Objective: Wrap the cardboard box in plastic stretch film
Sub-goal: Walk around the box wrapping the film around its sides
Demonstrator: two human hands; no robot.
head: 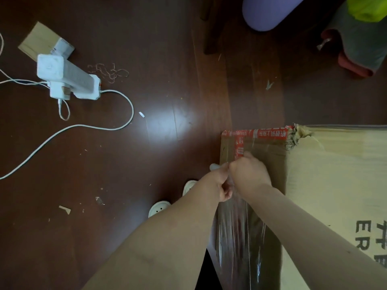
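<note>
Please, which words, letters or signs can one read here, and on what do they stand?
"ER": black print on the cardboard box, cut off at the picture's edge; neighbouring characters unreadable.
White characters on the red tape: upside down, too blurred to read.

Dark floor (167, 59) bears power strip (69, 78), box (335, 174), perhaps scraps (65, 209).
</note>
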